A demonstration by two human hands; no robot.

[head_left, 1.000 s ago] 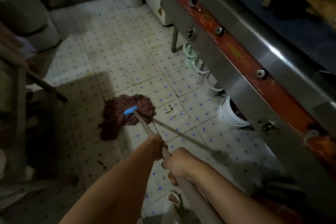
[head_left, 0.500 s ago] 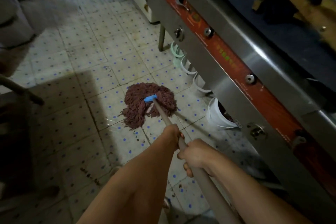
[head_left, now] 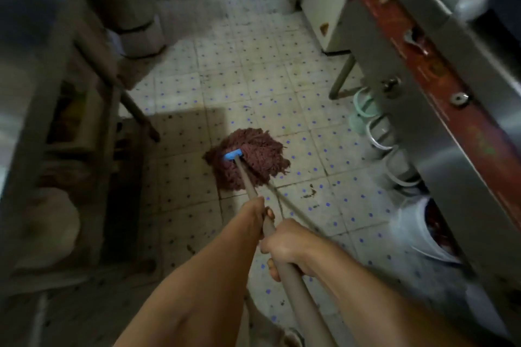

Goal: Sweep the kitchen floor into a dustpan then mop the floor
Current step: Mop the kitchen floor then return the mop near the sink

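Narrow tiled kitchen floor (head_left: 253,87), blue-dotted, grimy; steel bench (head_left: 423,127) along R, shelving (head_left: 50,121) on L, open strip btwn. 1 mop: maroon head (head_left: 251,158) flat on floor mid-aisle, handle (head_left: 293,290) slanting back. 2 hands: left hand (head_left: 255,215) fwd, right hand (head_left: 287,245) just behind, both clamped on handle. 1 white bucket (head_left: 420,231) under bench edge.

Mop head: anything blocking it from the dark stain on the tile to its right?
Nothing visible. The mop head lies on the tiles, and only bare floor separates it from the stain. Both hands grip the handle.
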